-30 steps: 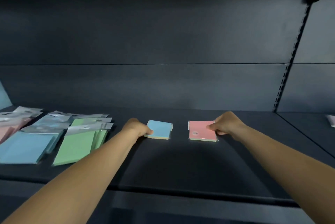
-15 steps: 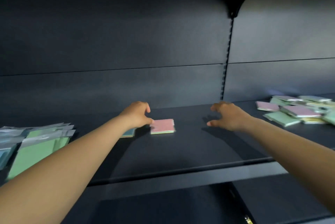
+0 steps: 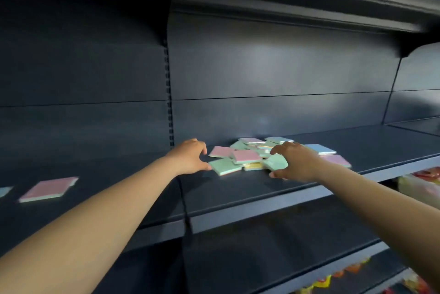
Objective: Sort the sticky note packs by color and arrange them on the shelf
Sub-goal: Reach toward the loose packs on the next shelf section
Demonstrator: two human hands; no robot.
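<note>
A loose pile of sticky note packs (image 3: 247, 156), pink, green, blue and yellow, lies on the dark shelf (image 3: 250, 201) right of the upright. My left hand (image 3: 190, 158) hovers open at the pile's left edge, its thumb close to a green pack (image 3: 223, 166). My right hand (image 3: 296, 163) spreads open over the pile's right side, fingers above another green pack (image 3: 276, 162); I cannot tell whether it touches. A blue pack (image 3: 319, 149) and a pink pack (image 3: 337, 160) lie behind that hand. Far left, a single pink pack (image 3: 48, 188) lies flat, with a blue pack's corner (image 3: 4, 191) at the frame edge.
A slotted upright (image 3: 168, 103) divides the shelf bays. Another shelf (image 3: 309, 10) overhangs above. Below runs a lower shelf (image 3: 273, 258), with colourful goods (image 3: 419, 184) at the right edge and bottom right.
My view and both arms have swung right, away from the placed pink and blue packs, to the mixed pile. Both hands now reach open at the pile.
</note>
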